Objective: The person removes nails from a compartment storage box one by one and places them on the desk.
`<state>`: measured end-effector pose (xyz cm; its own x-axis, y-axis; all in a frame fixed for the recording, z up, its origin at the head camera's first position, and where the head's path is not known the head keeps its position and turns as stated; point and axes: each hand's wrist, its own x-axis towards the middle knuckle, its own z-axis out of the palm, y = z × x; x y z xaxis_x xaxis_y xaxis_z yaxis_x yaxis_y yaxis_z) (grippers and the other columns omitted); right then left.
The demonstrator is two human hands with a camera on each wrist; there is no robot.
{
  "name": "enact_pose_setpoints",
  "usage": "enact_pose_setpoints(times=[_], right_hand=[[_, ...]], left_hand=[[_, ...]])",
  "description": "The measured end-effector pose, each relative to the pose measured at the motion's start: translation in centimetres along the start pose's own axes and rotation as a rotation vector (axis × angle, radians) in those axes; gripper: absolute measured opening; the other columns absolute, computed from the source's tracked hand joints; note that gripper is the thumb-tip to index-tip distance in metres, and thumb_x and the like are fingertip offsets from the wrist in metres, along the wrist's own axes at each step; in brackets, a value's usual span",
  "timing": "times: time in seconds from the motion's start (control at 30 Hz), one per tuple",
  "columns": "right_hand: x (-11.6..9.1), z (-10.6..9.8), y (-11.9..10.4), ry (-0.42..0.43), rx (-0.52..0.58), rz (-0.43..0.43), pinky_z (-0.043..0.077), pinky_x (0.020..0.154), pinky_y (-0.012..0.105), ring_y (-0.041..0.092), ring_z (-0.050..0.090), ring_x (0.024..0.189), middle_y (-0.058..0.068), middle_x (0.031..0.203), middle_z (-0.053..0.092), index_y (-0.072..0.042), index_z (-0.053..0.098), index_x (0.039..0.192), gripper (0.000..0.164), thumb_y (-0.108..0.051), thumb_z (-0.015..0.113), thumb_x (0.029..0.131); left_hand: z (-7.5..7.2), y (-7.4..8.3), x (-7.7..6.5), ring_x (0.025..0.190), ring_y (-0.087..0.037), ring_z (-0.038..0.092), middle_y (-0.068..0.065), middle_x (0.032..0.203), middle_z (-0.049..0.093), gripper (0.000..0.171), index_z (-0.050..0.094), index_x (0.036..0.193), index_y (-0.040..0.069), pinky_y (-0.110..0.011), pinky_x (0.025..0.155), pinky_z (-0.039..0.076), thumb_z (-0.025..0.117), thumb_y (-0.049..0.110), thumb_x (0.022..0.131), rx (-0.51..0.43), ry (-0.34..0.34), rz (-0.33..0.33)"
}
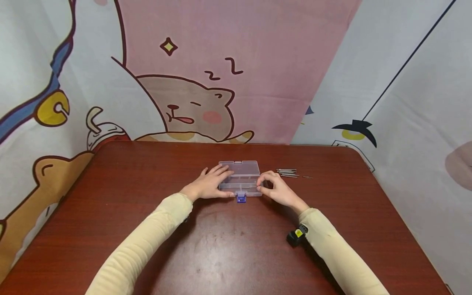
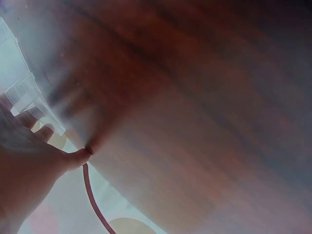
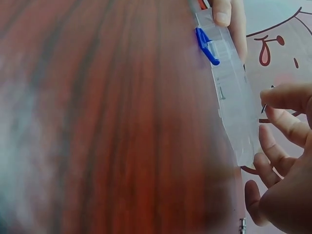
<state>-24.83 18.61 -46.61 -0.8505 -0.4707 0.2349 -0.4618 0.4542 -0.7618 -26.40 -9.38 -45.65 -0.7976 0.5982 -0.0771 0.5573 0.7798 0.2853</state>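
Observation:
A clear plastic compartment box [image 1: 246, 190] lies with its lid [image 1: 245, 168] raised at the far side and its blue latch [image 1: 241, 198] facing me. My left hand [image 1: 210, 184] rests on the box's left side with fingers spread and straight. Over the right side of the box, my right hand [image 1: 276, 188] pinches a thin, dark, pin-like metal piece [image 3: 263, 108] between thumb and forefinger; most of it is hidden by the fingertips. One small slender item [image 3: 222, 91] shows through the box wall in the right wrist view.
Several thin silver rods [image 1: 287, 172] lie in a group on the brown table [image 1: 228, 246], right of the box. Farther right are a few much smaller, finer pieces [image 1: 307, 177]. A cartoon-printed cloth [image 1: 273, 82] hangs behind the table.

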Motion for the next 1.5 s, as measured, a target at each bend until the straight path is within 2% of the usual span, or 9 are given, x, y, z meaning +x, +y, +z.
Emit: enact_pose_setpoints(times=[0.2,0.33,0.5,0.63,0.8,1.03,1.2,1.37,1.5], right_hand=[[-0.7,-1.0,-1.5,0.039,0.026,0.028,0.034,0.091,0.050,0.037,0.048,0.104,0.021,0.104,0.058,0.004,0.063,0.089,0.005,0.006,0.066,0.085],[-1.3,-2.1,-2.6,0.033,0.020,0.026,0.038,0.088,0.042,0.039,0.050,0.098,0.023,0.098,0.059,0.009,0.062,0.089,0.005,0.010,0.064,0.084],[-1.8,-3.0,0.1,0.027,-0.018,0.064,0.040,0.082,0.037,0.031,0.051,0.095,0.015,0.097,0.058,0.002,0.064,0.091,0.005,0.005,0.064,0.087],[-2.0,-4.1,2.1,0.018,-0.074,0.068,0.038,0.087,0.041,0.027,0.052,0.100,0.008,0.098,0.060,-0.006,0.065,0.090,0.007,0.000,0.066,0.087],[-2.1,-5.8,2.7,0.015,-0.107,0.046,0.038,0.091,0.046,0.027,0.053,0.101,0.007,0.096,0.061,-0.004,0.064,0.089,0.005,-0.001,0.068,0.086],[-2.3,-8.0,3.2,0.012,-0.160,0.090,0.039,0.090,0.056,0.033,0.052,0.104,0.012,0.099,0.059,-0.004,0.063,0.088,0.004,-0.004,0.067,0.089],[-2.4,-9.0,3.8,0.017,-0.198,0.070,0.041,0.088,0.054,0.033,0.052,0.102,0.013,0.098,0.059,-0.002,0.063,0.088,0.004,-0.003,0.067,0.089],[-2.7,-9.9,4.6,0.026,-0.270,0.046,0.034,0.084,0.047,0.032,0.049,0.100,0.011,0.097,0.060,-0.005,0.065,0.087,0.005,-0.001,0.068,0.086],[-2.9,-10.5,5.6,0.026,-0.312,0.033,0.032,0.085,0.047,0.032,0.050,0.099,0.011,0.095,0.062,-0.006,0.065,0.085,0.008,0.001,0.069,0.085]], left_hand=[[0.0,0.0,0.0,0.145,-0.028,0.012,-0.009,0.158,0.023,0.086,0.033,0.151,0.020,-0.065,0.107,0.013,0.058,0.066,0.084,0.001,0.002,0.002],[0.0,0.0,0.0,0.145,-0.028,0.013,-0.009,0.158,0.024,0.086,0.034,0.151,0.020,-0.065,0.107,0.014,0.059,0.066,0.083,-0.003,0.010,-0.002],[0.0,0.0,0.0,0.145,-0.028,0.013,-0.008,0.158,0.023,0.086,0.033,0.151,0.020,-0.066,0.106,0.014,0.058,0.067,0.084,-0.001,0.003,0.000],[0.0,0.0,0.0,0.145,-0.027,0.013,-0.008,0.158,0.023,0.086,0.033,0.151,0.020,-0.065,0.106,0.014,0.058,0.067,0.084,-0.004,0.001,0.004],[-0.1,0.0,0.0,0.145,-0.027,0.012,-0.008,0.158,0.022,0.085,0.034,0.151,0.020,-0.065,0.107,0.014,0.058,0.067,0.084,-0.002,0.000,0.003],[0.0,-0.1,0.0,0.145,-0.027,0.012,-0.007,0.158,0.021,0.086,0.033,0.151,0.021,-0.065,0.107,0.012,0.057,0.067,0.084,-0.007,-0.002,-0.001],[0.1,-0.2,0.0,0.145,-0.026,0.012,-0.007,0.159,0.021,0.086,0.032,0.152,0.021,-0.065,0.107,0.012,0.057,0.068,0.084,-0.001,-0.003,-0.009],[0.2,-0.1,0.1,0.145,-0.026,0.012,-0.007,0.159,0.021,0.086,0.032,0.152,0.022,-0.064,0.108,0.012,0.056,0.068,0.084,0.001,-0.004,-0.003],[0.2,-0.1,0.1,0.145,-0.026,0.011,-0.006,0.159,0.021,0.086,0.032,0.152,0.023,-0.064,0.108,0.012,0.056,0.069,0.084,0.003,-0.001,-0.008]])
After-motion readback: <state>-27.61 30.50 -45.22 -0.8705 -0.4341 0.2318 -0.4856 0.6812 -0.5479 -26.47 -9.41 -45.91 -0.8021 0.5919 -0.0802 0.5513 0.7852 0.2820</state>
